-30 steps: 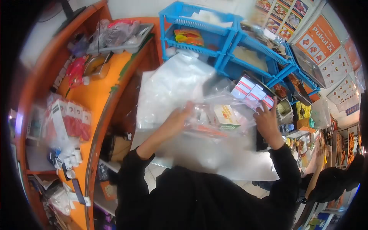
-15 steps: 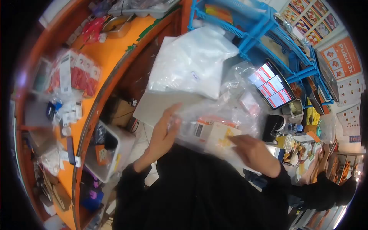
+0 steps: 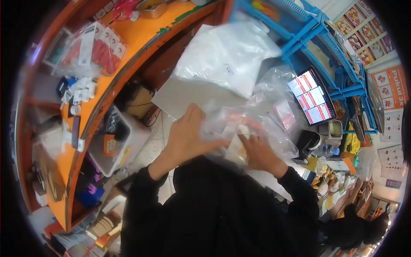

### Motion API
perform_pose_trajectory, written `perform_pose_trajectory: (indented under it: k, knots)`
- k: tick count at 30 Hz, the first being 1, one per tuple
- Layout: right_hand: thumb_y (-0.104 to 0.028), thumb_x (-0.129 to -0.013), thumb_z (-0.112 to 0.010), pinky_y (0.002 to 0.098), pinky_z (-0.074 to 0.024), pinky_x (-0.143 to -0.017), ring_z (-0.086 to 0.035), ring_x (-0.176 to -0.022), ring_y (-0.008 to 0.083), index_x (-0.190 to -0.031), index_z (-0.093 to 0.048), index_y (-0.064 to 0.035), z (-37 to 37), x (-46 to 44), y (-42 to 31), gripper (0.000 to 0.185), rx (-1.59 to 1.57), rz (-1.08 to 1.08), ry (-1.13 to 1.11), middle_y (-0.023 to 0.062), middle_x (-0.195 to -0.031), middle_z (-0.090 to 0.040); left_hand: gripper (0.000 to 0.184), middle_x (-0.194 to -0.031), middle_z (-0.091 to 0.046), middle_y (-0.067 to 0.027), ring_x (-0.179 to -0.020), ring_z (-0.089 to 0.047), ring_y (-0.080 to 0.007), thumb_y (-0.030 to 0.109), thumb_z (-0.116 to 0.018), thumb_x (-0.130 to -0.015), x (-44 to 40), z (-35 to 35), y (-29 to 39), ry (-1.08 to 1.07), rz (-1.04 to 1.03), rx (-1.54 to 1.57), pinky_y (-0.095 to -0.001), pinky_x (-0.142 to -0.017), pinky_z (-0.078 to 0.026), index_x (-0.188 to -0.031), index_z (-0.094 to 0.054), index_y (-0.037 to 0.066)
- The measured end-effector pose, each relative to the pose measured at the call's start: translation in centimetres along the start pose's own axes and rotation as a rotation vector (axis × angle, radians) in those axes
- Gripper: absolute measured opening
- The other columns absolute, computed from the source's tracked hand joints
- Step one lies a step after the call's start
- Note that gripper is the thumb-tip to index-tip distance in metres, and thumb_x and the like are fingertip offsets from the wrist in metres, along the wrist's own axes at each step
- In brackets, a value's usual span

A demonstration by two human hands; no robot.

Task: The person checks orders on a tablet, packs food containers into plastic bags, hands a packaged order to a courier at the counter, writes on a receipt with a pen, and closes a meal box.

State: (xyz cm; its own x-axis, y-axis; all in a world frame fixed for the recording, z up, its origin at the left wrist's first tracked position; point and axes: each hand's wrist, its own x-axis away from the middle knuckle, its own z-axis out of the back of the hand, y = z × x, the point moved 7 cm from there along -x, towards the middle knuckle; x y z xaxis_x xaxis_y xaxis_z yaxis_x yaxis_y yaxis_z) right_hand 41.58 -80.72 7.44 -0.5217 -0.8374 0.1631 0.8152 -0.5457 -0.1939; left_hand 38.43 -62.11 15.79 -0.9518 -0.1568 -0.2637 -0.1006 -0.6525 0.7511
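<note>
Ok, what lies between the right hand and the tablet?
In the head view, clear plastic lies between the right hand and the tablet, with a pink-and-white packet showing in or under it; I can't tell which.

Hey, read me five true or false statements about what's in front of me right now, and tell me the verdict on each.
1. The right hand is at a small cream-coloured box. True.
2. The tablet's screen is dark. False: the tablet shows a lit screen with red and white panels.
3. The big white plastic bag lies on the orange counter. False: the white plastic bag lies on the grey tabletop.
4. Both forearms are in black sleeves. True.
5. The racks near the tablet are yellow. False: the racks are blue.
</note>
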Motion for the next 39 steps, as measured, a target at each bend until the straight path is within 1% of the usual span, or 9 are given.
perform_pose_trajectory:
  k: [2, 4, 5, 9, 15, 21, 27, 33, 39]
  knots:
    - [-0.037, -0.057, -0.069, 0.0526, -0.0313, -0.086, -0.042, -0.102, 0.0445, -0.131, -0.027, -0.0108, 0.2, 1.0, 0.7, 0.089, -0.079, -0.037, -0.083, 0.0289, -0.123, -0.032, 0.033, -0.076, -0.042, -0.0083, -0.069, -0.046, -0.0241, 0.013, -0.07, -0.058, 0.8, -0.9, -0.9, 0.037, -0.05, -0.179, -0.0307, -0.058, -0.037, -0.079, -0.046, 0.005]
    - [-0.035, -0.05, -0.072, 0.0525, -0.0309, -0.085, -0.039, -0.104, 0.0427, -0.129, -0.03, -0.0117, 3.4, 2.0, 2.1, 0.093, -0.12, -0.388, -0.356, 0.0268, -0.125, -0.029, 0.032, -0.077, -0.043, -0.008, -0.069, -0.047, -0.0234, 0.01, -0.068, -0.056, 1.0, -0.1, 0.3, 0.112, -0.15, -0.191, -0.0301, -0.059, -0.037, -0.079, -0.048, 0.005]
    - [-0.033, -0.044, -0.075, 0.0514, -0.0282, -0.087, -0.036, -0.105, 0.0422, -0.13, -0.029, -0.0122, 4.9, 3.2, 2.1, 0.1, 0.02, -0.291, -0.126, 0.0251, -0.127, -0.028, 0.031, -0.077, -0.043, -0.0076, -0.07, -0.047, -0.0227, 0.007, -0.067, -0.054, 1.4, 0.5, 1.5, 0.173, -0.265, -0.208, -0.0294, -0.059, -0.037, -0.08, -0.049, 0.005]
    - [-0.032, -0.042, -0.075, 0.0508, -0.0222, -0.09, -0.036, -0.104, 0.0424, -0.131, -0.027, -0.0132, 7.4, 5.9, 0.9, 0.103, 0.144, -0.243, -0.131, 0.0244, -0.126, -0.029, 0.025, -0.073, -0.047, -0.0063, -0.064, -0.049, -0.0194, 0.005, -0.066, -0.055, 2.3, 1.2, 3.3, 0.222, -0.236, -0.098, -0.0273, -0.057, -0.038, -0.076, -0.053, 0.005]
    - [-0.03, -0.041, -0.076, 0.0479, -0.0198, -0.095, -0.034, -0.108, 0.0392, -0.131, -0.029, -0.0146, 5.9, 6.9, 0.1, 0.103, 0.066, -0.211, -0.192, 0.0234, -0.12, -0.035, 0.016, -0.066, -0.056, -0.0099, -0.065, -0.055, -0.0243, 0.008, -0.067, -0.063, 4.3, 0.5, 2.6, 0.02, 0.119, 0.169, -0.0301, -0.055, -0.042, -0.075, -0.057, 0.003]
    - [-0.03, -0.041, -0.077, 0.0489, -0.0204, -0.094, -0.034, -0.108, 0.0387, -0.131, -0.029, -0.0146, 5.3, 7.3, 0.4, 0.103, 0.049, -0.205, -0.221, 0.0224, -0.12, -0.034, 0.018, -0.065, -0.055, -0.0095, -0.059, -0.05, -0.0156, 0.006, -0.066, -0.064, 4.2, 0.4, 4.2, -0.066, -0.106, 0.203, -0.0259, -0.056, -0.039, -0.075, -0.055, -0.002]
    - [-0.035, -0.044, -0.076, 0.0463, -0.0267, -0.086, -0.036, -0.102, 0.0368, -0.13, -0.029, -0.0138, 5.4, 6.5, 0.2, 0.101, 0.103, -0.131, -0.214, 0.0207, -0.119, -0.034, 0.01, -0.074, -0.057, -0.0075, -0.07, -0.054, -0.0156, 0.005, -0.058, -0.074, 4.4, -1.0, 2.0, -0.305, 0.088, 0.897, -0.0252, -0.062, -0.04, -0.082, -0.056, -0.001]
    - [-0.032, -0.045, -0.076, 0.0455, -0.0282, -0.086, -0.036, -0.104, 0.0376, -0.131, -0.028, -0.0179, 6.5, 4.1, 0.2, 0.099, 0.031, -0.132, -0.273, 0.0205, -0.118, -0.034, 0.013, -0.076, -0.056, -0.0076, -0.07, -0.055, -0.0126, 0.003, -0.054, -0.078, 2.6, 0.9, 2.8, -0.226, -0.278, 0.88, -0.0253, -0.061, -0.04, -0.089, -0.052, -0.003]
    - [-0.034, -0.05, -0.075, 0.0535, -0.0246, -0.09, -0.029, -0.115, 0.0397, -0.128, -0.033, -0.0165, 4.4, -0.9, -0.2, 0.091, 0.002, 0.035, -0.14, 0.0216, -0.129, -0.025, 0.018, -0.07, -0.058, -0.0079, -0.061, -0.058, -0.0165, 0.0, -0.052, -0.078, -0.7, 0.4, 1.2, -0.445, -0.025, 1.169, -0.0267, -0.053, -0.043, -0.096, -0.05, -0.001]
